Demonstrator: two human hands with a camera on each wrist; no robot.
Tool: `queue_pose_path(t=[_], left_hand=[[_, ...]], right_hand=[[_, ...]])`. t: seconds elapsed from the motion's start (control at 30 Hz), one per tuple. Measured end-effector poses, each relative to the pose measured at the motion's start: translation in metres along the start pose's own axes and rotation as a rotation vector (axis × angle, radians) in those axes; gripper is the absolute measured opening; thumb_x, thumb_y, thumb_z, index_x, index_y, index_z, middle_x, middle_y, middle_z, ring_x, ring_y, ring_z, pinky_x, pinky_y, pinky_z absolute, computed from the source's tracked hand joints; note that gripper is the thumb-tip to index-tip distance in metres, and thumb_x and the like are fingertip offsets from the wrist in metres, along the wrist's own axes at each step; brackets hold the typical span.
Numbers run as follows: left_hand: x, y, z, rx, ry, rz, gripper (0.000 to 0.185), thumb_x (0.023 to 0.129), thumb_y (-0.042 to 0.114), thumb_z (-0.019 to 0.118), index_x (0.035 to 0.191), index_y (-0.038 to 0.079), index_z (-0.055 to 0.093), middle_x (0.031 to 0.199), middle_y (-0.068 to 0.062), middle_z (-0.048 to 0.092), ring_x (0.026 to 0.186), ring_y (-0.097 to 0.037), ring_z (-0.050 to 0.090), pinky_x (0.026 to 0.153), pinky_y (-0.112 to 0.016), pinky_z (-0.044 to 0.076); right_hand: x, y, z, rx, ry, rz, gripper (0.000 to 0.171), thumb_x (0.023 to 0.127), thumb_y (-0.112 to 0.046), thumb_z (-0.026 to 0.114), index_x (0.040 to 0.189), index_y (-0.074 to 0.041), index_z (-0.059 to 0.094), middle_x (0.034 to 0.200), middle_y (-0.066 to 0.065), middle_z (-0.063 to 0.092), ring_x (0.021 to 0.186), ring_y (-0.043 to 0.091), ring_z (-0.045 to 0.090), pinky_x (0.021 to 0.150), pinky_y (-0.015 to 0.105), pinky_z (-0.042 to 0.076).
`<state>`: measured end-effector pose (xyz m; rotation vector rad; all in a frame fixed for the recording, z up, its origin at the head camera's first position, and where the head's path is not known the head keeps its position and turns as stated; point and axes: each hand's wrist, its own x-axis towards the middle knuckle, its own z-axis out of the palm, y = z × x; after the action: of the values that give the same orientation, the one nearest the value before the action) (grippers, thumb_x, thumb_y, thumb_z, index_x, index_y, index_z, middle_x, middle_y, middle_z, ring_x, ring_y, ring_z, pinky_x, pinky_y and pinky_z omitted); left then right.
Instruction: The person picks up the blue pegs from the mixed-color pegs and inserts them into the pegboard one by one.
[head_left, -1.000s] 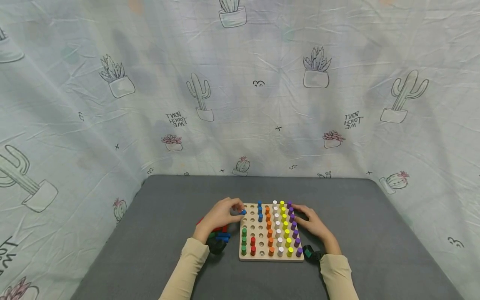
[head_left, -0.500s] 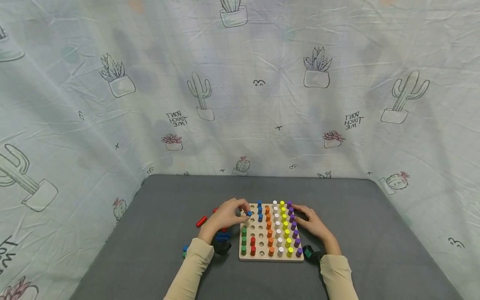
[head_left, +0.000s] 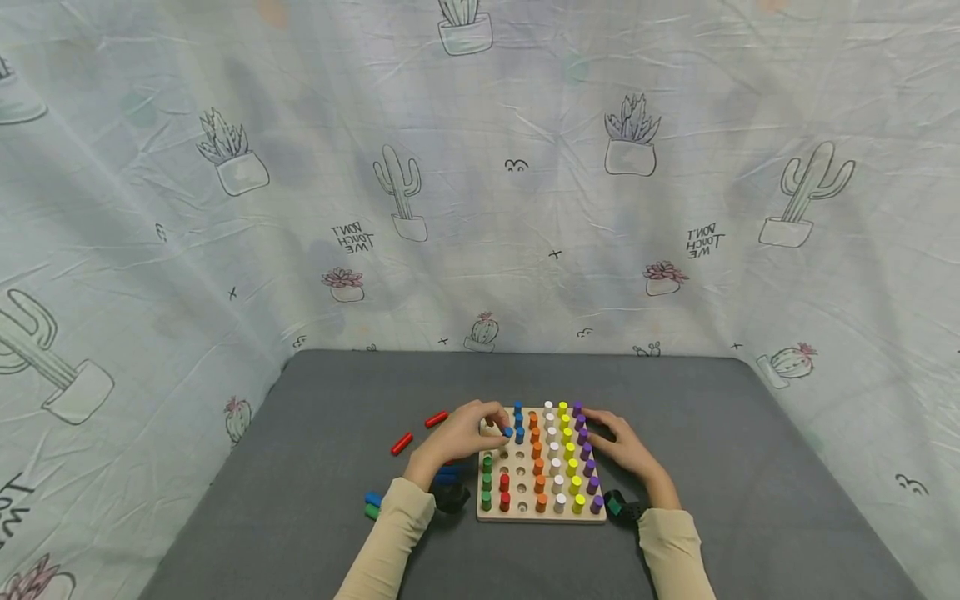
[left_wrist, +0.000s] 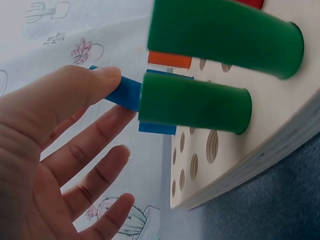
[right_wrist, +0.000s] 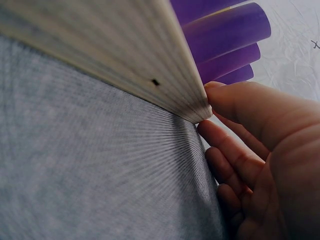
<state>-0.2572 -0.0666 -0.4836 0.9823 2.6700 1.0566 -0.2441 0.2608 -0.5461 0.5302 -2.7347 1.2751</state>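
A wooden pegboard (head_left: 513,510) lies on the table with columns of coloured pegs. My left hand (head_left: 468,429) pinches a blue peg (left_wrist: 125,95) between thumb and index finger, above the board's far left part. In the left wrist view the peg is tilted, its end hidden behind a standing green peg (left_wrist: 195,102). Just right of it stand several blue pegs (head_left: 519,421) in a column. My right hand (head_left: 626,446) holds the board's right edge near the far corner, thumb beside the purple pegs (right_wrist: 230,30) and index finger against the side.
Loose red pegs (head_left: 402,443), blue pegs (head_left: 447,473) and a green peg (head_left: 371,512) lie left of the board, some partly behind the left arm. Red, orange (head_left: 538,467), white and yellow pegs stand in the board. A cactus-print cloth hangs behind the grey table (head_left: 675,400).
My left hand has moved right and slightly nearer with the blue peg, from the board's left edge to over the holes beside the blue column. The right hand stays in place.
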Motion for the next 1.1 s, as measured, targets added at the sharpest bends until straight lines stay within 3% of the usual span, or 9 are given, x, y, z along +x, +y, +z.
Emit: queue_pose_path(t=[0.27,0.47,0.7,0.83,1.1], left_hand=[[0.001,0.003,0.004,-0.048,-0.012,0.012,0.017,0.084,0.033,0.068,0.095,0.025,0.058,0.095,0.0,0.057,0.088,-0.017,0.053,0.07,-0.026,0.045],[0.005,0.002,0.009,-0.049,-0.025,0.053,0.017,0.083,0.032,0.069,0.094,0.022,0.06,0.093,0.005,0.058,0.089,-0.016,0.055,0.072,-0.025,0.047],[0.008,0.002,0.014,-0.036,-0.048,0.101,0.021,0.083,0.031,0.069,0.096,0.017,0.062,0.092,0.011,0.058,0.088,-0.013,0.058,0.076,-0.028,0.047],[0.009,0.001,0.016,-0.077,-0.069,0.116,0.019,0.084,0.03,0.068,0.096,0.017,0.061,0.092,0.01,0.059,0.085,-0.009,0.058,0.074,-0.025,0.047],[0.009,0.001,0.02,-0.15,-0.094,0.088,0.019,0.083,0.025,0.069,0.096,0.014,0.061,0.092,0.007,0.061,0.082,-0.008,0.058,0.071,-0.022,0.047]], right_hand=[[0.002,0.0,-0.001,0.015,0.012,-0.02,0.043,0.089,-0.016,0.061,0.13,-0.004,0.052,0.129,0.018,0.051,0.119,0.039,0.043,0.097,0.059,0.03],[0.0,-0.006,0.0,0.023,0.024,-0.004,0.044,0.088,-0.013,0.061,0.129,-0.004,0.052,0.129,0.019,0.051,0.12,0.039,0.043,0.097,0.06,0.029],[-0.004,-0.036,-0.006,0.037,0.032,-0.008,0.042,0.087,-0.002,0.059,0.126,0.007,0.051,0.126,0.028,0.05,0.117,0.047,0.041,0.096,0.063,0.028],[-0.005,-0.046,-0.01,0.051,0.007,0.006,0.042,0.087,-0.003,0.059,0.127,0.008,0.05,0.127,0.029,0.049,0.118,0.048,0.04,0.097,0.064,0.027],[-0.007,-0.048,-0.012,0.047,-0.016,0.021,0.045,0.088,-0.006,0.059,0.129,0.007,0.048,0.129,0.029,0.047,0.12,0.048,0.038,0.097,0.065,0.026]])
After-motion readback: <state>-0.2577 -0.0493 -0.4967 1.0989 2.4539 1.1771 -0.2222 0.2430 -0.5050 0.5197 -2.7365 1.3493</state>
